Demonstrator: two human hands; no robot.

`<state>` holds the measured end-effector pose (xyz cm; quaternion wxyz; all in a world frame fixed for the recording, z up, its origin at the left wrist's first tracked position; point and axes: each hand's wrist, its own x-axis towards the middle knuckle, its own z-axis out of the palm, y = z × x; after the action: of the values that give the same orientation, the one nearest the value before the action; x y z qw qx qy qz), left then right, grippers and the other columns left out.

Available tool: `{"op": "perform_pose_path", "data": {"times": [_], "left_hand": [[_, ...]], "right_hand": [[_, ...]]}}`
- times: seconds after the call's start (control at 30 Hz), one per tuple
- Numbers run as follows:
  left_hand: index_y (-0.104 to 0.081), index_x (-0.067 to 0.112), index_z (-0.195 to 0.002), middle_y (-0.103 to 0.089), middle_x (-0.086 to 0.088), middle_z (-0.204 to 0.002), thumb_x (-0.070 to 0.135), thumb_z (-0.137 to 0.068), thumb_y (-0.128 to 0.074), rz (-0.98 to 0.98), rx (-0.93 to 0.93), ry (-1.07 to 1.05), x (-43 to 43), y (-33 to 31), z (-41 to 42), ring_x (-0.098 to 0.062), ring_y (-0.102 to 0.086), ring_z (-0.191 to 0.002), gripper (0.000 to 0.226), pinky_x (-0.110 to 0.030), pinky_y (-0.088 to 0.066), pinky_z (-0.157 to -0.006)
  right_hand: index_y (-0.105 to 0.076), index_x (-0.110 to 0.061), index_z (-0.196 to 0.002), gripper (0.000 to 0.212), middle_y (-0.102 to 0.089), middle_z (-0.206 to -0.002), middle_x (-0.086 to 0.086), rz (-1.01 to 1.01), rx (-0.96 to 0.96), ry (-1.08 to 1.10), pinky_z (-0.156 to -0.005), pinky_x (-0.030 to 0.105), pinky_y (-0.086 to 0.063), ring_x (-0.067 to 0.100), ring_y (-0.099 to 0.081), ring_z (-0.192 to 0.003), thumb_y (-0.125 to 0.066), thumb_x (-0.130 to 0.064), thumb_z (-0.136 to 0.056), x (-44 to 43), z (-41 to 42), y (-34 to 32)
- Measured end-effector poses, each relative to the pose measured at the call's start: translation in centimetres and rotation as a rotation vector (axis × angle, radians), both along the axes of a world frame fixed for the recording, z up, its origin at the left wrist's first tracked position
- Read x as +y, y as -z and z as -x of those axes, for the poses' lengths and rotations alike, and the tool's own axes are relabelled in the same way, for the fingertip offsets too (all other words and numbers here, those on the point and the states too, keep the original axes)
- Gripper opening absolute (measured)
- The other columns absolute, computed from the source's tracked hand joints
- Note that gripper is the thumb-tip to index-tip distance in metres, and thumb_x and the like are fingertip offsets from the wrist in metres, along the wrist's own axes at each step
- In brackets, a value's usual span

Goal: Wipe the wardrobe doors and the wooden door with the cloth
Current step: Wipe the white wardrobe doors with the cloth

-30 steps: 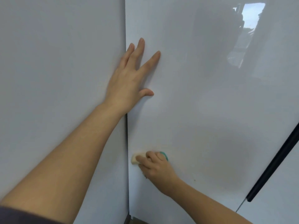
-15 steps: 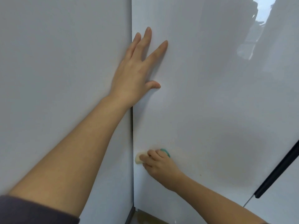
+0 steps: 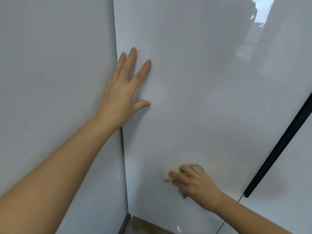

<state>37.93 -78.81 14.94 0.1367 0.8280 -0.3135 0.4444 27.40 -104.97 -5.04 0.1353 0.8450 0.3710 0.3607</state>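
A glossy white wardrobe door (image 3: 211,98) fills the middle of the view. My left hand (image 3: 125,92) lies flat against it near its left edge, fingers spread and straight. Low on the same door my right hand (image 3: 194,183) grips a small cream and green cloth (image 3: 168,176) and presses it to the surface. Most of the cloth is hidden under my fingers; only a cream corner and green edges show.
A second white door (image 3: 50,98) stands to the left, parted from the first by a narrow vertical gap. A black bar handle (image 3: 278,146) runs diagonally at the right, with another white panel (image 3: 287,191) beyond it. A strip of wooden floor (image 3: 145,228) shows at the bottom.
My right hand has slid the cloth rightwards, away from the door's left edge. My left hand stays flat on the door; the view has shifted a little.
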Motion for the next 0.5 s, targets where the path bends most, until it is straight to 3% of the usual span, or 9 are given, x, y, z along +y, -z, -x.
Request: {"op": "perform_pose_path", "data": {"times": [0.1, 0.2, 0.27, 0.37, 0.43, 0.5], "left_hand": [[-0.024, 0.02, -0.154, -0.01, -0.017, -0.161, 0.042, -0.07, -0.081, 0.004, -0.011, 0.023, -0.9, 3.6, 1.1, -0.037, -0.008, -0.149, 0.103, -0.042, -0.016, -0.119], [-0.019, 0.026, -0.154, -0.006, -0.015, -0.163, 0.041, -0.068, -0.083, -0.007, 0.048, -0.004, -2.1, 6.4, 1.4, -0.037, -0.005, -0.149, 0.108, -0.046, -0.022, -0.116], [-0.017, 0.028, -0.154, -0.002, -0.014, -0.163, 0.041, -0.068, -0.082, -0.007, 0.068, -0.023, -2.6, 7.1, 1.1, -0.038, -0.003, -0.149, 0.109, -0.049, -0.028, -0.114], [-0.019, 0.027, -0.154, -0.001, -0.013, -0.163, 0.038, -0.068, -0.08, 0.018, 0.071, -0.002, -2.8, 7.3, 0.8, -0.038, -0.002, -0.149, 0.106, -0.051, -0.032, -0.112], [-0.02, 0.027, -0.154, 0.001, -0.012, -0.163, 0.037, -0.068, -0.08, 0.03, 0.08, -0.002, -2.8, 7.4, 0.7, -0.037, -0.001, -0.15, 0.105, -0.051, -0.033, -0.111], [-0.02, 0.027, -0.155, 0.002, -0.011, -0.163, 0.035, -0.069, -0.08, 0.04, 0.088, -0.008, -2.9, 7.6, 0.7, -0.036, -0.001, -0.15, 0.105, -0.049, -0.031, -0.111]], "right_hand": [[-0.068, -0.015, -0.1, 0.026, -0.069, -0.12, 0.001, -0.211, -0.183, -0.017, -0.077, 0.038, -0.042, 0.028, -0.053, -0.095, -0.043, -0.011, -0.104, -0.8, 0.0, -5.6], [-0.062, -0.013, -0.11, 0.015, -0.066, -0.126, 0.0, -0.302, -0.278, 0.004, -0.08, 0.039, -0.041, 0.029, -0.051, -0.097, -0.053, -0.01, -0.099, -2.1, 0.0, -6.0], [-0.062, -0.014, -0.11, 0.014, -0.062, -0.131, -0.003, -0.253, -0.221, 0.005, -0.078, 0.038, -0.042, 0.027, -0.051, -0.097, -0.053, -0.013, -0.1, -2.9, 0.6, -2.5], [-0.072, -0.02, -0.094, 0.024, -0.067, -0.122, -0.005, -0.03, -0.082, -0.001, -0.078, 0.035, -0.041, 0.022, -0.053, -0.097, -0.05, -0.014, -0.102, -4.8, 2.3, 1.7], [-0.069, -0.021, -0.097, 0.022, -0.067, -0.12, -0.004, 0.015, -0.043, -0.002, -0.078, 0.034, -0.042, 0.022, -0.054, -0.098, -0.049, -0.013, -0.102, -6.1, 3.3, 0.4], [-0.064, -0.019, -0.103, 0.013, -0.062, -0.123, 0.0, -0.07, -0.111, 0.001, -0.079, 0.036, -0.043, 0.025, -0.054, -0.098, -0.053, -0.013, -0.1, -7.0, 3.7, -3.4]]}}
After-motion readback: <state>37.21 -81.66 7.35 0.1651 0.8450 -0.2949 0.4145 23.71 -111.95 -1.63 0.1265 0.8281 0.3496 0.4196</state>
